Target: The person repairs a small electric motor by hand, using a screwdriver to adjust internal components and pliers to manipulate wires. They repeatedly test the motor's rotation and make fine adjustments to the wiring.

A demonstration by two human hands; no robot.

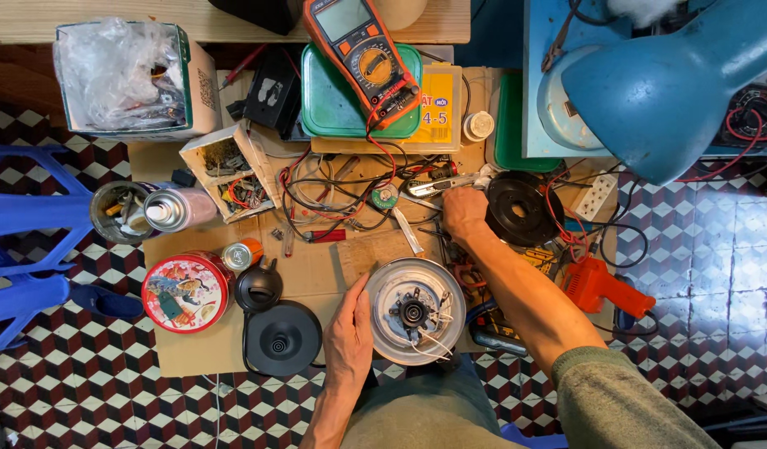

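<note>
A sheet of cardboard (309, 274) is spread on a checkered tile floor and is crowded with tools and wires. Near its front edge an upturned kettle base (414, 310) is steadied by the left hand (350, 337), whose fingers are curved against its left rim. The right hand (465, 212) is closed over small tools just beyond the kettle base, though what is gripped cannot be told. The base is probably best kept flat and still, so its thin white wires are not pulled.

Orange multimeter (363, 54) lying on a green lidded box (338, 96), blue desk lamp (674, 91) at upper right, red round tin (186, 291) at left, black round base (282, 338) beside it, orange soldering gun (601, 287), blue plastic stool (18, 241), checkered floor tiles (84, 391)
</note>
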